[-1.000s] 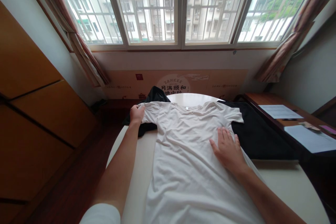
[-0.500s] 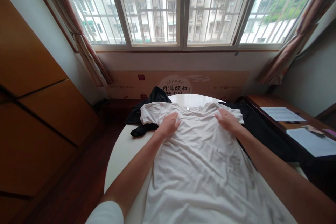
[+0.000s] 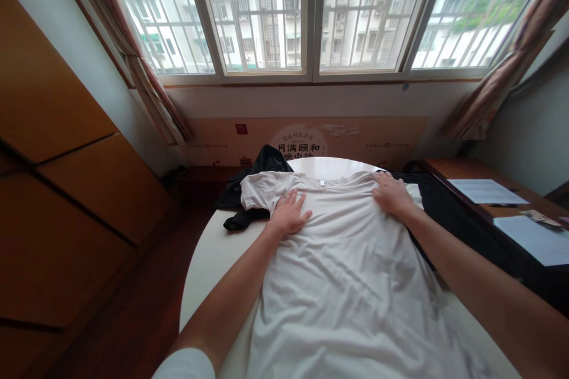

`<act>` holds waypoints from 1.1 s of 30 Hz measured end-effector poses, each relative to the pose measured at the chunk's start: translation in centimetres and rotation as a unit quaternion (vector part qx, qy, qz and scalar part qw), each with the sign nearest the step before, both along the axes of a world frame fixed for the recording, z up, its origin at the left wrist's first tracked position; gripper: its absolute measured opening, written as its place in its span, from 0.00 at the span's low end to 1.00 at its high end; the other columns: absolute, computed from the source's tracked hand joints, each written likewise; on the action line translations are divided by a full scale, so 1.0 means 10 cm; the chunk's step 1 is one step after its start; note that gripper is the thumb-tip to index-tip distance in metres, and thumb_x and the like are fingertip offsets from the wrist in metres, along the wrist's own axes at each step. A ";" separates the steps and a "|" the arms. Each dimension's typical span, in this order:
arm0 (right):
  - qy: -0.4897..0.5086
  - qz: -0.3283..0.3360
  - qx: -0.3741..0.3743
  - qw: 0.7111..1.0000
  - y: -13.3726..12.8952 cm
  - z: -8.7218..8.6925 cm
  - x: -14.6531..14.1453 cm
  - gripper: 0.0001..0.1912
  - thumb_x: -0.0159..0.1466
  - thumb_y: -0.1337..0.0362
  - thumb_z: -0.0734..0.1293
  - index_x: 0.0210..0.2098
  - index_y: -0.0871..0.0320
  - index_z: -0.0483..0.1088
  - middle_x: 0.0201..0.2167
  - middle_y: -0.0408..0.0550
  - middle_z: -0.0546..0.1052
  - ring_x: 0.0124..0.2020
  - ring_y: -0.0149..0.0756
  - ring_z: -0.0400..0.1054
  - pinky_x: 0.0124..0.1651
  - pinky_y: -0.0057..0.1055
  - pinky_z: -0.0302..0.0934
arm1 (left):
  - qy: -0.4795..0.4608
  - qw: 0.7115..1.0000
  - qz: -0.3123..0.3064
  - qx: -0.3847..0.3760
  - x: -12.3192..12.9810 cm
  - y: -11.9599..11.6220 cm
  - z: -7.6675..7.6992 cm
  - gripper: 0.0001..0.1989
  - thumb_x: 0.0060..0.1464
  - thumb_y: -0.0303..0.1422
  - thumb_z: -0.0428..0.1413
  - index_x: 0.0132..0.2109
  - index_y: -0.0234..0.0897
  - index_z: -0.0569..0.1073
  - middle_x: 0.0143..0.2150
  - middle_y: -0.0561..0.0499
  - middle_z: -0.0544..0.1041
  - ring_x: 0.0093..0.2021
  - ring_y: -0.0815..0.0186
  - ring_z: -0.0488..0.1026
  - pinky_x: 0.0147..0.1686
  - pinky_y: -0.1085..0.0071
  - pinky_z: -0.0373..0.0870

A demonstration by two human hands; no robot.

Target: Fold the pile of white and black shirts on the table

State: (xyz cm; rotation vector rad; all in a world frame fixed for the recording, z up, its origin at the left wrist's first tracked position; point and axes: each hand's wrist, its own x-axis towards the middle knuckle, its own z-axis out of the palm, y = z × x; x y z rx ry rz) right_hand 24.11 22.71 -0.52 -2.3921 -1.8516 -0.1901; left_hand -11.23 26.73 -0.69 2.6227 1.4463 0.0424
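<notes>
A white T-shirt (image 3: 329, 254) lies spread over a round white table (image 3: 208, 249), its neckline toward the window and its lower part running down toward me with wrinkles. My left hand (image 3: 291, 213) rests flat on the cloth near the left shoulder, fingers spread. On the right shoulder lies my right hand (image 3: 393, 194), palm down and fingers stretched out over the fabric by the sleeve. Neither hand grips the shirt.
Black clothing (image 3: 267, 172) is heaped at the table's far left edge. More dark cloth (image 3: 453, 219) lies along the right side. Papers (image 3: 486, 191) are on a brown wooden desk (image 3: 448, 169) at right. A barred window and curtains stand beyond.
My left hand has flattened with its fingers spread wider. My right hand has shifted slightly outward on the right shoulder, and the upper shirt looks smoother. The view has shifted a little.
</notes>
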 end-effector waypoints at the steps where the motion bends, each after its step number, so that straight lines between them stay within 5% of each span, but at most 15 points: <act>1: -0.004 0.033 -0.012 0.999 0.06 -0.02 -0.15 0.33 0.73 0.61 0.51 0.74 0.64 0.55 0.76 0.61 0.57 0.77 0.50 0.45 0.75 0.57 0.40 | -0.002 1.000 0.000 0.002 0.00 0.00 -0.01 0.40 0.68 0.53 0.43 0.78 0.36 0.51 0.81 0.40 0.41 0.80 0.51 0.39 0.76 0.51 0.37; 5: -0.005 0.099 -0.060 0.993 0.26 -0.10 -0.63 0.30 0.73 0.58 0.53 0.70 0.65 0.63 0.73 0.60 0.63 0.75 0.48 0.50 0.76 0.51 0.38 | -0.015 1.000 -0.003 0.005 -0.04 -0.02 -0.02 0.40 0.68 0.54 0.43 0.78 0.35 0.52 0.81 0.38 0.42 0.80 0.50 0.40 0.75 0.50 0.37; 11: -0.007 0.063 -0.063 0.996 0.46 -0.05 -0.84 0.29 0.75 0.57 0.50 0.59 0.65 0.73 0.62 0.67 0.74 0.64 0.55 0.66 0.67 0.57 0.50 | -0.027 1.000 -0.007 -0.006 -0.08 -0.03 -0.03 0.41 0.67 0.55 0.43 0.78 0.36 0.52 0.81 0.38 0.42 0.80 0.49 0.40 0.76 0.50 0.36; 20: -0.006 0.023 -0.058 0.998 0.52 -0.08 -0.94 0.31 0.75 0.60 0.48 0.73 0.62 0.59 0.75 0.60 0.58 0.73 0.56 0.53 0.70 0.64 0.46 | -0.024 1.000 -0.008 -0.013 -0.09 -0.05 0.00 0.42 0.67 0.56 0.43 0.78 0.35 0.51 0.81 0.38 0.41 0.80 0.51 0.39 0.75 0.50 0.37; 25: 0.008 0.055 -0.032 0.998 0.33 -0.11 -1.20 0.34 0.76 0.55 0.46 0.77 0.65 0.49 0.78 0.59 0.50 0.78 0.50 0.41 0.75 0.59 0.35 | -0.020 1.000 -0.005 -0.016 -0.08 -0.05 0.01 0.42 0.67 0.57 0.42 0.78 0.37 0.50 0.81 0.40 0.42 0.80 0.50 0.39 0.75 0.48 0.37; 33: 0.062 0.124 -0.046 0.989 -0.26 -0.38 -1.52 0.36 0.76 0.52 0.48 0.76 0.67 0.49 0.78 0.58 0.49 0.79 0.46 0.41 0.76 0.57 0.37 | -0.003 1.000 -0.003 -0.019 -0.06 -0.03 0.01 0.42 0.68 0.55 0.42 0.79 0.36 0.49 0.81 0.39 0.41 0.80 0.51 0.37 0.76 0.50 0.36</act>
